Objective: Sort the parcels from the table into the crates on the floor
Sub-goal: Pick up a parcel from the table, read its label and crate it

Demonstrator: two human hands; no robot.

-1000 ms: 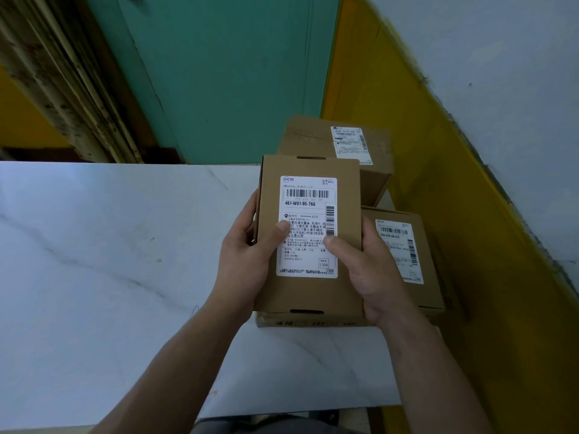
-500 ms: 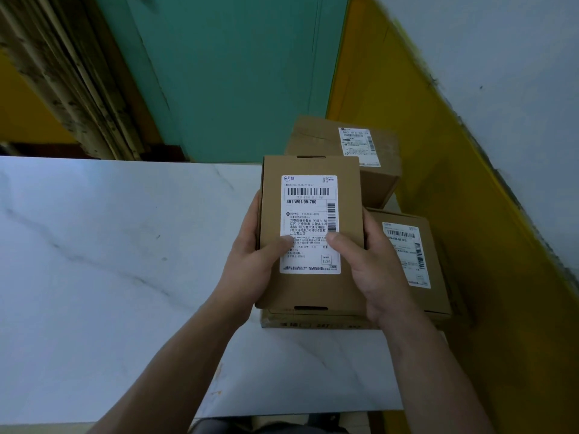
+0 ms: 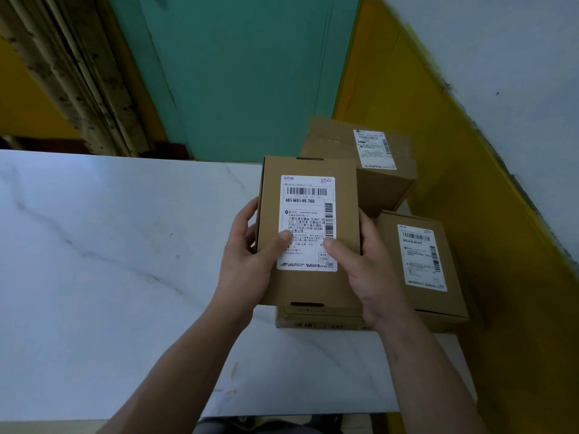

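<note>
I hold a flat brown cardboard parcel (image 3: 308, 286) with a white shipping label facing me, raised above the white marble table (image 3: 109, 261). My left hand (image 3: 250, 264) grips its left edge with the thumb on the label. My right hand (image 3: 366, 267) grips its right edge, thumb also on the label. Another flat parcel (image 3: 313, 317) lies on the table right beneath it, mostly hidden. A labelled parcel (image 3: 419, 264) lies to the right, and a taller labelled box (image 3: 360, 158) stands behind. No crates are in view.
A teal door (image 3: 244, 73) rises behind the table. A yellow and white wall (image 3: 501, 151) runs close along the right side. A worn wooden frame (image 3: 69, 76) stands at the back left.
The view has shifted slightly; the held parcel stays in both hands at about the same height, and my thumbs have slid a little lower on the label.
</note>
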